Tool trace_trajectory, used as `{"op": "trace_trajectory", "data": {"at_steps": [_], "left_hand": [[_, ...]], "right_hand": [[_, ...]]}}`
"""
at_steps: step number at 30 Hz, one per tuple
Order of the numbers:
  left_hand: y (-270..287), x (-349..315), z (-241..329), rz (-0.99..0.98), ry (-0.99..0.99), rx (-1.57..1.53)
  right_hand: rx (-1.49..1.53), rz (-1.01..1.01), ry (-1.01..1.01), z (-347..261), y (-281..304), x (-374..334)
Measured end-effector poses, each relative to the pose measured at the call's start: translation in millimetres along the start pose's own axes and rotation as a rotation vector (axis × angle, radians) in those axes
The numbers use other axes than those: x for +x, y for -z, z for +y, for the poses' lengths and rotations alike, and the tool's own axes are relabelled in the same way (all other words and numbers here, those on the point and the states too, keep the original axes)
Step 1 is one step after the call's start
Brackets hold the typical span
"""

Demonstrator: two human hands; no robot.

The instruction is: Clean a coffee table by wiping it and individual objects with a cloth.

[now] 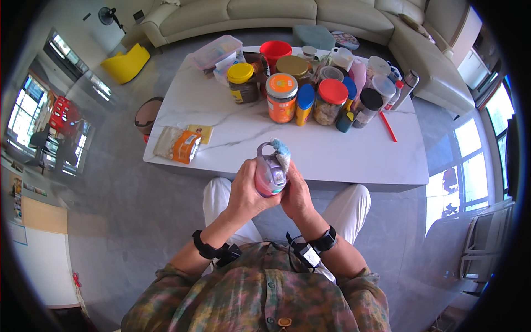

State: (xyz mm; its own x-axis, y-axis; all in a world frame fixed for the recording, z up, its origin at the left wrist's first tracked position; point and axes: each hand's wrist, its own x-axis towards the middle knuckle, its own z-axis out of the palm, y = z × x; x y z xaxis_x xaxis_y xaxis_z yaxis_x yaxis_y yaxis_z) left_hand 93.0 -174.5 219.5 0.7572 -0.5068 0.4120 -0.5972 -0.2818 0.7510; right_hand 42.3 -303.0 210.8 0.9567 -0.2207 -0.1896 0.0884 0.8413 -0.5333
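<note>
Sofa: pale, curving along the top of the frame and down its upper right.
Table: white, grey-veined, across the upper centre.
Yellow chair: on the floor, upper left.
Stool: grey-green, top centre, in front of the sofa.
Clear box: pinkish, at the table's upper-left corner.
Red tub: open-topped, top centre, behind the jars.
Orange jar: upright near the frame's upper middle, grouped with a yellow-lidded jar on its left and a red-lidded jar on its right.
Bottle: mid-frame, held off the table before its near edge; purple lid with a loop, pinkish body.
Left hand: fingers curled around the bottle's left side; their tips are hidden.
Right hand: fingers closed against the bottle's right side, tips likewise hidden.
Packet: orange and clear, lying at the table's left.
Charm: fluffy, blue and white, by the bottle's loop.
</note>
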Motion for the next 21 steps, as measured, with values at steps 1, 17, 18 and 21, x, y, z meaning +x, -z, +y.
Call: {"op": "trace_trajectory", "data": {"at_steps": [1,17,18,21], "left_hand": [[0,-1,-2,0.009,-0.016,0.021],[9,2,12,0.054,-0.058,0.102],[12,4,10,0.06,-0.057,0.092],[14,8,10,0.085,-0.222,0.211]], "right_hand": [[-0.001,-0.002,-0.002,0,-1,-3],[0.183,-0.107,0.004,-18,21,-3],[0.186,-0.121,0.006,-23,14,-6],[0.056,-0.121,0.042,-19,11,-9]]}}
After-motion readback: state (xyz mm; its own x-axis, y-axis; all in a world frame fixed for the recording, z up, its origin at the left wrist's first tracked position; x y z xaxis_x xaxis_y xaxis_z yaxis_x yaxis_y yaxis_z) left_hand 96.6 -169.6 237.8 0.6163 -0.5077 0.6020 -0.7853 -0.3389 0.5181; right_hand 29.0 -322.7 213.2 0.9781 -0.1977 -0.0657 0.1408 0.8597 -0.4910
